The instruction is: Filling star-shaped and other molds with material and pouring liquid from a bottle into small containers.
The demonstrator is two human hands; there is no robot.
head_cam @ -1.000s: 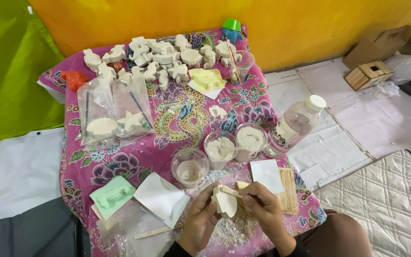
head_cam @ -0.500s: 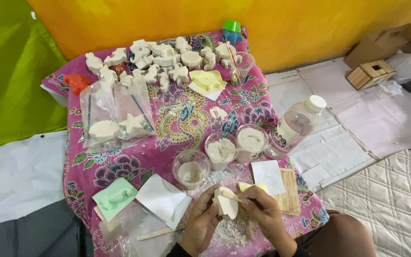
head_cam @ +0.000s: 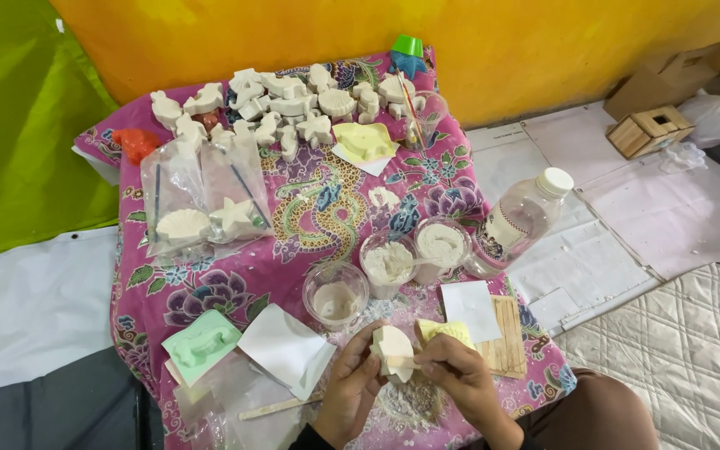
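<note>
Two clear plastic bags [head_cam: 202, 204] holding white casts lie left on the cloth; a clear bottle's pale label [head_cam: 506, 227] faces right.

Matt chalky plaster figure [head_cam: 393, 350], patterned cloth [head_cam: 310, 208], clear glossy plastic cups [head_cam: 337, 293], wooden sticks [head_cam: 506, 333].

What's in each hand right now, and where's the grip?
Left hand holds a white plaster cast by its lower left edge. Right hand pinches a thin wooden stick at its right end, laid against the cast.
</note>
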